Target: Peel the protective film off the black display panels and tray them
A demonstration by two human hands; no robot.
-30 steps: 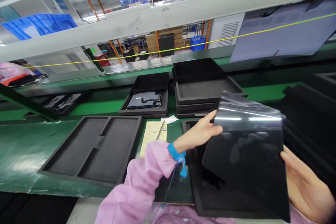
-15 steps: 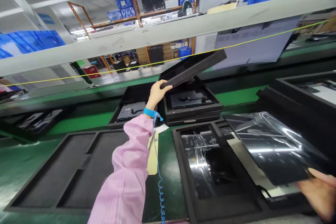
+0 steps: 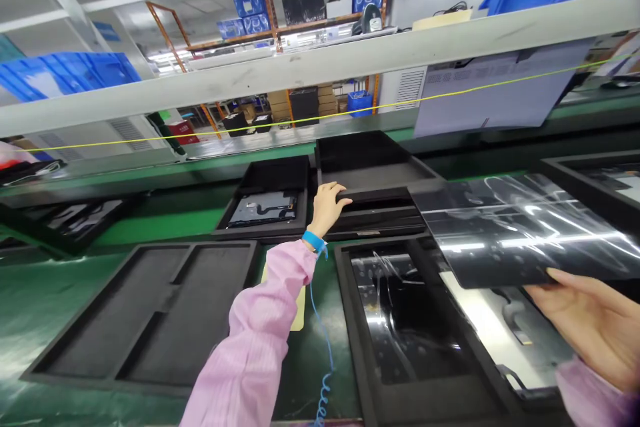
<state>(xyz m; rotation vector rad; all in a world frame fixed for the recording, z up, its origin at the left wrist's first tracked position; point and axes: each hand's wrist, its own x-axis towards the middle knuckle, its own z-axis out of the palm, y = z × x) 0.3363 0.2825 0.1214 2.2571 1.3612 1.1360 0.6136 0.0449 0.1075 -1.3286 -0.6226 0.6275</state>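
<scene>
In the head view my left hand [image 3: 327, 205], with a blue wrist strap [image 3: 314, 241] on its wrist, grips the front edge of a black foam tray [image 3: 373, 175]. This tray lies over a stack of similar trays [image 3: 373, 222] at the back of the bench. At the right, my right hand [image 3: 593, 320] pinches the near edge of a glossy black display panel [image 3: 520, 233] covered by wrinkled clear film. The panel hangs tilted above an open foam tray [image 3: 350, 340], which holds a film-covered dark panel [image 3: 395, 320] and a silvery part with a flex cable [image 3: 515, 320].
A divided foam tray [image 3: 145, 307] lies on the green bench at left. Behind it, another tray holds a grey panel [image 3: 265, 207]. A yellow paper [image 3: 299, 310] and the strap's coiled cord [image 3: 323, 400] lie in front. A white beam [image 3: 280, 70] crosses above.
My left hand has lowered the foam tray from a raised tilt onto the stack. My right hand has lifted the display panel up and toward the left, uncovering more of the silvery part.
</scene>
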